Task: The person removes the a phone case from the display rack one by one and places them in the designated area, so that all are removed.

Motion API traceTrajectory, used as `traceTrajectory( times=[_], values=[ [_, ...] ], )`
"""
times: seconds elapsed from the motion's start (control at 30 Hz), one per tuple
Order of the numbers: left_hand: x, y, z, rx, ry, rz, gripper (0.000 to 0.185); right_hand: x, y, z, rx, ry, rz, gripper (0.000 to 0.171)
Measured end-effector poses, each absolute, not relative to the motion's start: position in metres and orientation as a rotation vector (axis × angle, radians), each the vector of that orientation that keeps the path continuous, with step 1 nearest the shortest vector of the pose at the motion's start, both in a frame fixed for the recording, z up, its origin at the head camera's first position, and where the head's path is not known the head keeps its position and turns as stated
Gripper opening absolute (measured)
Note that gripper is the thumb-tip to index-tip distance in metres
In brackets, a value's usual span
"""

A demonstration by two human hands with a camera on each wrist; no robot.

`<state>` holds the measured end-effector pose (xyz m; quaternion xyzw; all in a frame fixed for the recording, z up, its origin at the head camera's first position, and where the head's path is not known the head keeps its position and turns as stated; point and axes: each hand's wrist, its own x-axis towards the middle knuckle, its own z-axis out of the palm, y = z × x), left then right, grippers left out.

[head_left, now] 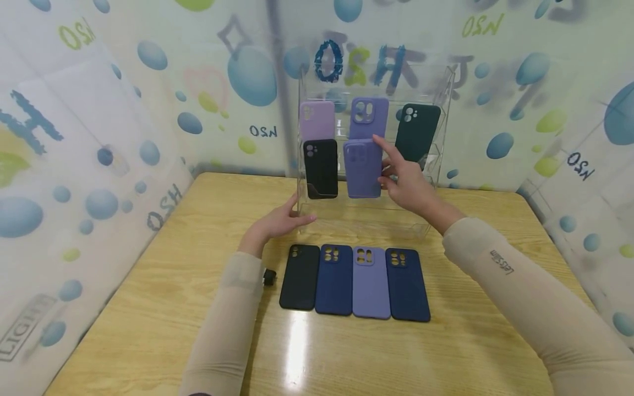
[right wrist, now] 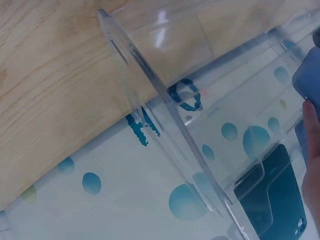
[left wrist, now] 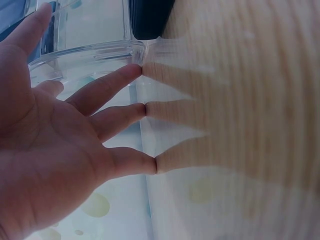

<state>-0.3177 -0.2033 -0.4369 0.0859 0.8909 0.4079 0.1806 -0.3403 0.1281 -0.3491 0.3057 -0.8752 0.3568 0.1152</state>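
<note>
A clear acrylic display rack point(head_left: 441, 93) stands at the back of the wooden table point(head_left: 148, 308). It carries a lilac case point(head_left: 317, 118), a purple case point(head_left: 369, 115), a dark green case point(head_left: 418, 132) and a black case point(head_left: 321, 168). My right hand point(head_left: 391, 168) holds a periwinkle case point(head_left: 361, 170) by its right edge on the rack's lower middle. My left hand point(head_left: 289, 217) lies open, its straight fingers point(left wrist: 115, 85) pressed against the rack's lower left corner point(left wrist: 95, 50). The right wrist view shows the rack's side panel point(right wrist: 165, 130), the green case point(right wrist: 270, 195) and a finger point(right wrist: 312, 165).
Several cases lie side by side in front of the rack: black point(head_left: 300, 276), navy point(head_left: 334, 279), periwinkle point(head_left: 371, 281), navy point(head_left: 408, 283). A small black object point(head_left: 269, 276) sits beside my left wrist. Bubble-patterned walls enclose the table on three sides.
</note>
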Motion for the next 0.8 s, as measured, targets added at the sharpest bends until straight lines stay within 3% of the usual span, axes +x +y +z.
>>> traceTrajectory(
  times=[0.43,0.8],
  values=[
    [-0.318,-0.201,-0.438,0.256,2.517,1.143,0.096,-0.320,0.139,-0.334,0.844,-2.459,1.322,0.093],
    [-0.318,-0.200,-0.436,0.235,2.514,1.136,0.097,-0.271,0.145,-0.334,0.833,-2.310,1.607,0.091]
  ],
)
